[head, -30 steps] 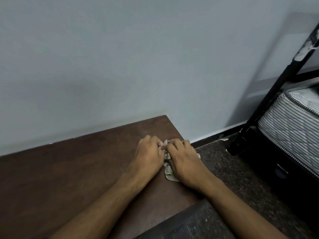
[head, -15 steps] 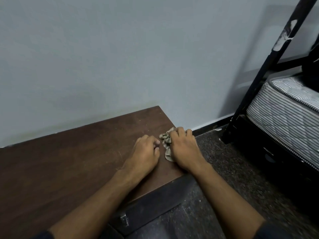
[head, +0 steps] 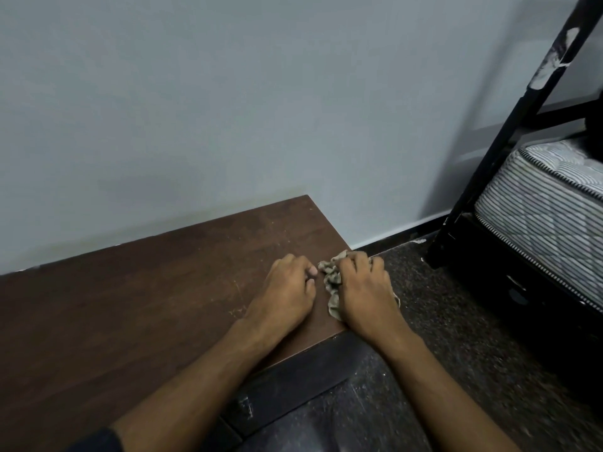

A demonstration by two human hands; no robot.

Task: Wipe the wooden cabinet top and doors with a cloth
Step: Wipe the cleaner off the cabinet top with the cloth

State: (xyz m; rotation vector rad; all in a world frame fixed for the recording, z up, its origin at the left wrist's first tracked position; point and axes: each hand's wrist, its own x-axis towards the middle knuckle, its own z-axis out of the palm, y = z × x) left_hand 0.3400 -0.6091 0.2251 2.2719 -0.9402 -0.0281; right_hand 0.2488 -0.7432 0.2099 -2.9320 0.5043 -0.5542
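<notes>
A dark brown wooden cabinet top (head: 137, 308) runs along the grey wall. At its right end lies a crumpled grey-beige cloth (head: 332, 278), partly hanging over the edge. My right hand (head: 365, 291) lies on top of the cloth with fingers curled into it. Just left of the cloth, my left hand (head: 287, 291) rests on the wood with its fingers curled under, holding nothing. Much of the cloth is hidden under my right hand. The dark cabinet front (head: 293, 393) shows below the top edge.
A black metal bed frame post (head: 509, 138) leans up at the right, with a striped mattress (head: 541, 210) on it. Dark speckled floor (head: 456, 337) lies between cabinet and bed. The grey wall (head: 228, 109) backs the cabinet.
My right hand has slid the cloth right to the cabinet's end edge. My left hand let go of the cloth and now rests beside it. The view has pulled back.
</notes>
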